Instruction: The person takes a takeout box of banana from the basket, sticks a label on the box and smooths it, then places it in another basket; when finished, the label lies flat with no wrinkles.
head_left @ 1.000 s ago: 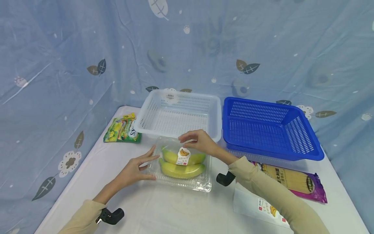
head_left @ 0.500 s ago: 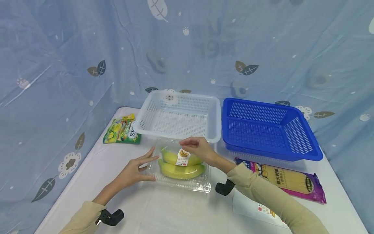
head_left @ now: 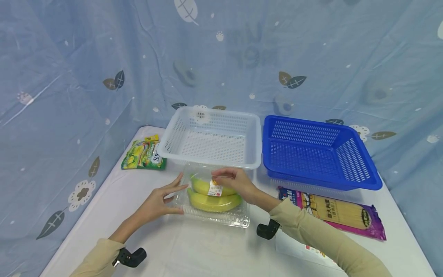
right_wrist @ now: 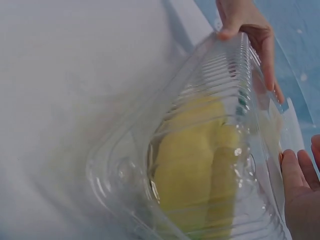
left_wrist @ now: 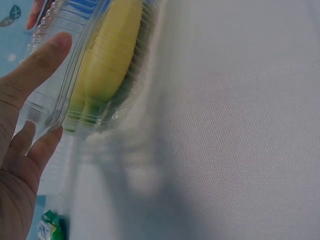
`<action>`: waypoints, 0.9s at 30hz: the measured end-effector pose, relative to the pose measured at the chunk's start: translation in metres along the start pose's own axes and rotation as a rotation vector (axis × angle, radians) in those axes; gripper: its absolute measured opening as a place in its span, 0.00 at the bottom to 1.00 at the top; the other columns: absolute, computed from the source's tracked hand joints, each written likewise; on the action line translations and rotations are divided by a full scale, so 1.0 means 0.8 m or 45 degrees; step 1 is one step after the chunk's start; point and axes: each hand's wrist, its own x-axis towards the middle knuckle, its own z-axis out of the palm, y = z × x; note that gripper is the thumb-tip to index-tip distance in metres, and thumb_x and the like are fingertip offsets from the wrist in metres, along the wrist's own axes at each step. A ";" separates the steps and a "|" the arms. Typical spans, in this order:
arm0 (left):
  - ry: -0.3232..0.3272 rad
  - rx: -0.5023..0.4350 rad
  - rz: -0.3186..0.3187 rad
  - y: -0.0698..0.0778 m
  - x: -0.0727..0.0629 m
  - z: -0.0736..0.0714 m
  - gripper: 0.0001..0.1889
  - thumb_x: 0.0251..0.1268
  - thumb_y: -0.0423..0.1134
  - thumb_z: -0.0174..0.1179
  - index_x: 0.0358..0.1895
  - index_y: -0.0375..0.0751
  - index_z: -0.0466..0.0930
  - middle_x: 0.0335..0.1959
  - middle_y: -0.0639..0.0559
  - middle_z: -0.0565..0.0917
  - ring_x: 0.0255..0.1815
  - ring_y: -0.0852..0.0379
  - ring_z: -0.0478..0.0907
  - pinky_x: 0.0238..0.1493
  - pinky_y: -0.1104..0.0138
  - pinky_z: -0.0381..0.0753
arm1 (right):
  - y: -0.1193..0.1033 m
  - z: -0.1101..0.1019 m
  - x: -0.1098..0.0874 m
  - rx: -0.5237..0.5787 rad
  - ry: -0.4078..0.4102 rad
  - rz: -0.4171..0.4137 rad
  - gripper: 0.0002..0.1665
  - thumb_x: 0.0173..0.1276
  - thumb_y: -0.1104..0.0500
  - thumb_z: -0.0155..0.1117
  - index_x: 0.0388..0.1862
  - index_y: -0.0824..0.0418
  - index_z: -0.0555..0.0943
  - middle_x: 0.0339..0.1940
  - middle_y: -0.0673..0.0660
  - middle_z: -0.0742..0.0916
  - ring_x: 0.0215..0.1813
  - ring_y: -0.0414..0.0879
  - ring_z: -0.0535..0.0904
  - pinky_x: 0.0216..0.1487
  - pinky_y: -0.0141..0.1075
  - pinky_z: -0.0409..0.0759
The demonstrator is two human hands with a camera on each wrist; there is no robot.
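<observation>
A clear plastic clamshell container (head_left: 238,220) with bananas (head_left: 215,202) inside sits in the middle of the white table. My left hand (head_left: 160,201) grips its left side, the thumb (left_wrist: 50,54) on the near side and the other fingers spread around the corner. On the lid is a white label (head_left: 214,190) with a banana picture. The fingertips of my right hand (head_left: 238,184) press on the label's upper part and cover some of it. From the right wrist view, those fingers (right_wrist: 291,170) look fairly straight against the lid.
Behind the container stand a white basket (head_left: 211,157) and a blue basket (head_left: 322,181). A green snack bag (head_left: 145,154) and a small yellow packet (head_left: 152,137) lie at left. At right are a purple spaghetti pack (head_left: 346,215) and a label sheet (head_left: 294,246), partly under my right sleeve.
My right hand has slid down from the lid's far edge onto the label, covering its banana picture more. The left hand and the container have stayed in place.
</observation>
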 end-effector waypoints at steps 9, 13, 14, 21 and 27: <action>-0.002 -0.003 0.004 0.000 0.000 0.000 0.43 0.40 0.43 0.77 0.66 0.38 0.71 0.77 0.49 0.50 0.73 0.40 0.52 0.55 0.58 0.75 | 0.004 0.005 -0.009 -0.026 -0.045 0.023 0.17 0.65 0.68 0.63 0.52 0.72 0.79 0.50 0.63 0.85 0.53 0.50 0.82 0.52 0.36 0.80; -0.001 0.003 0.011 0.001 0.000 0.000 0.43 0.40 0.43 0.77 0.66 0.38 0.71 0.77 0.48 0.50 0.73 0.40 0.53 0.55 0.59 0.76 | 0.004 0.009 -0.013 -0.039 -0.070 0.017 0.17 0.64 0.68 0.63 0.52 0.72 0.79 0.50 0.64 0.85 0.50 0.48 0.83 0.48 0.35 0.81; -0.001 0.002 0.011 0.001 0.000 -0.001 0.43 0.40 0.43 0.77 0.66 0.38 0.71 0.77 0.48 0.50 0.73 0.40 0.53 0.55 0.59 0.76 | 0.003 0.010 -0.014 -0.040 -0.075 0.018 0.17 0.64 0.68 0.63 0.52 0.72 0.79 0.50 0.65 0.85 0.48 0.48 0.83 0.48 0.35 0.81; 0.001 0.001 0.010 0.001 0.001 0.000 0.42 0.40 0.43 0.77 0.66 0.40 0.72 0.77 0.49 0.50 0.73 0.40 0.53 0.55 0.59 0.76 | 0.005 0.017 -0.023 -0.037 -0.140 0.008 0.16 0.65 0.68 0.63 0.51 0.73 0.79 0.50 0.66 0.85 0.50 0.50 0.83 0.51 0.36 0.80; 0.005 0.000 0.049 -0.001 0.001 0.001 0.42 0.41 0.39 0.77 0.65 0.36 0.71 0.77 0.45 0.50 0.72 0.37 0.53 0.53 0.56 0.76 | 0.004 0.025 -0.037 0.078 -0.218 0.010 0.17 0.68 0.68 0.60 0.53 0.76 0.77 0.54 0.70 0.82 0.58 0.56 0.79 0.58 0.41 0.76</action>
